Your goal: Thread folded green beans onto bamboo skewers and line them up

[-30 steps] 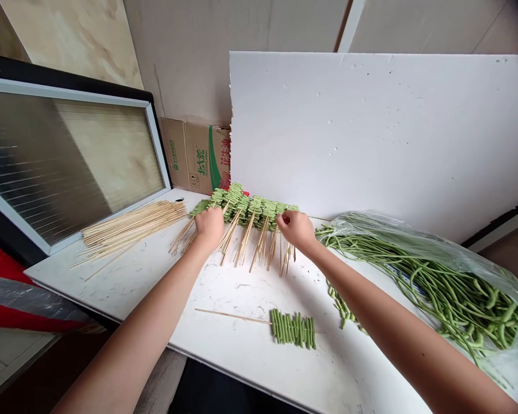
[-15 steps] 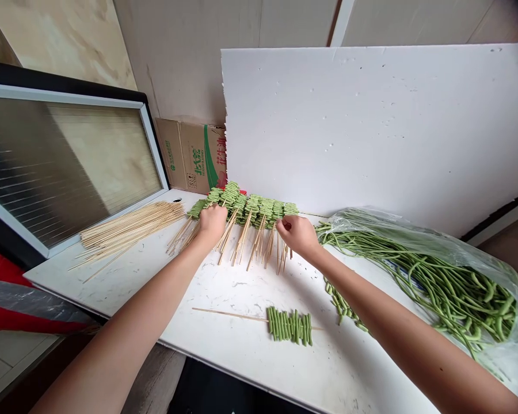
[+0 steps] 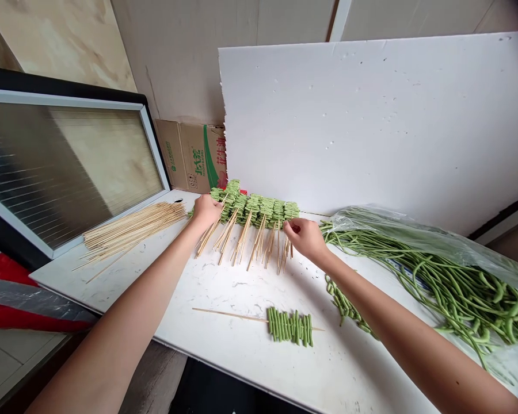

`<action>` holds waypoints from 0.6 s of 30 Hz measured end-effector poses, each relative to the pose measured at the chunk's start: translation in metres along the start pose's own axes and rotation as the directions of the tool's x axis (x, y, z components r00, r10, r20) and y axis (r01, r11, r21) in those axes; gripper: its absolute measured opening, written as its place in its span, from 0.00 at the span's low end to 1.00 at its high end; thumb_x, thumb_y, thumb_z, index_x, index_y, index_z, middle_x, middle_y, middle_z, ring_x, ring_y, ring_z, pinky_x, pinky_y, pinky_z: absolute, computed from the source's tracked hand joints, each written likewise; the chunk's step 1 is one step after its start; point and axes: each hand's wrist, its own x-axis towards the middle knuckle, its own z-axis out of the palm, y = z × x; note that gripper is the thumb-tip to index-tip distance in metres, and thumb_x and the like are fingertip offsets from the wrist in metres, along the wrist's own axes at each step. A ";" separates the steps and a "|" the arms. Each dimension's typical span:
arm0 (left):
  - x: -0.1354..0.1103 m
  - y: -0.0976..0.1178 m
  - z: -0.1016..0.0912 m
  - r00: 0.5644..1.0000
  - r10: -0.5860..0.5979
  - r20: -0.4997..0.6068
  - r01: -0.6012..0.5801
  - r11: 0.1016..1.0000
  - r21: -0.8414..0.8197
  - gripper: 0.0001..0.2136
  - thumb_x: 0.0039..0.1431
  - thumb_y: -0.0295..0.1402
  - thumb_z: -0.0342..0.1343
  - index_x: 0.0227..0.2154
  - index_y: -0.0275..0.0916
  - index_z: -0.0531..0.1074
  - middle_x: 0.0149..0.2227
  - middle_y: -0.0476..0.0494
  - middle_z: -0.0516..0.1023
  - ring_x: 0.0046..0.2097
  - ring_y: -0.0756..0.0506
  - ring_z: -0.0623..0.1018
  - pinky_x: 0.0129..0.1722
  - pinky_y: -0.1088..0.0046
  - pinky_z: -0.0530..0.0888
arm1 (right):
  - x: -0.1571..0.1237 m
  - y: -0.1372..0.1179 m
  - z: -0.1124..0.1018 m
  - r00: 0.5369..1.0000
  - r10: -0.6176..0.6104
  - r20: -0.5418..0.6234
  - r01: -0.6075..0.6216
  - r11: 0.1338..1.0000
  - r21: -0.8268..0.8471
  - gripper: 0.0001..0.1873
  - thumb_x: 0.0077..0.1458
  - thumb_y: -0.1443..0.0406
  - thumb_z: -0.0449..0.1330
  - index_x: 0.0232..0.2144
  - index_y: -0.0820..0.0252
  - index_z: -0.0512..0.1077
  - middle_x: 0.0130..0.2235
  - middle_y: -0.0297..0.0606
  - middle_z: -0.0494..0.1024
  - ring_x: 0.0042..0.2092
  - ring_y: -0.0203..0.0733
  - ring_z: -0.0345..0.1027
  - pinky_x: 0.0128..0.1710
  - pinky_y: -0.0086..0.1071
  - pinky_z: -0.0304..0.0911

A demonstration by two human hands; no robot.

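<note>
A row of stacked green-bean skewers [image 3: 259,210] lies at the far side of the white table [image 3: 250,356], sticks pointing toward me. My left hand [image 3: 206,210] rests curled on the row's left end, fingers pressed against the skewers. My right hand [image 3: 304,237] is closed in a pinch at the row's right end, on the sticks there. One finished bean skewer [image 3: 290,326] lies alone near the table's front edge.
A pile of bare bamboo sticks [image 3: 132,229] lies at the left. Long green beans [image 3: 431,276] spill from a plastic bag at the right. A white foam board [image 3: 371,121], a cardboard box [image 3: 194,155] and a glass-lidded cabinet [image 3: 60,167] stand behind.
My left hand has slid left and farther back along the stacked skewers, gathering the loose left ones into the row. My right hand has shifted slightly toward me at the right end.
</note>
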 end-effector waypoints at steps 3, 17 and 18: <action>0.000 0.006 -0.002 0.999 -0.017 -0.036 0.014 0.998 -0.066 0.11 0.61 0.36 0.61 0.33 0.34 0.84 0.34 0.38 0.85 0.43 0.40 0.83 0.48 0.67 0.76 | -0.002 0.006 -0.006 0.999 0.017 -0.034 -0.015 0.999 0.047 0.22 0.64 0.55 0.54 0.20 0.56 0.65 0.20 0.33 0.66 0.24 0.38 0.55 0.29 0.33 0.49; -0.044 0.095 0.077 0.961 0.108 0.255 -0.060 0.980 -0.188 0.10 0.63 0.35 0.64 0.29 0.36 0.84 0.35 0.37 0.86 0.42 0.41 0.85 0.46 0.69 0.78 | -0.023 0.035 -0.020 0.989 0.134 -0.064 -0.120 0.976 0.179 0.23 0.62 0.52 0.55 0.22 0.59 0.74 0.19 0.31 0.64 0.25 0.37 0.54 0.29 0.33 0.51; -0.042 0.099 0.084 0.961 0.108 0.256 -0.066 0.984 -0.166 0.10 0.63 0.35 0.64 0.30 0.35 0.84 0.35 0.36 0.86 0.42 0.40 0.85 0.46 0.69 0.78 | -0.024 0.035 -0.021 0.990 0.132 -0.059 -0.120 0.977 0.177 0.23 0.62 0.52 0.55 0.22 0.59 0.74 0.19 0.31 0.64 0.25 0.37 0.55 0.29 0.33 0.51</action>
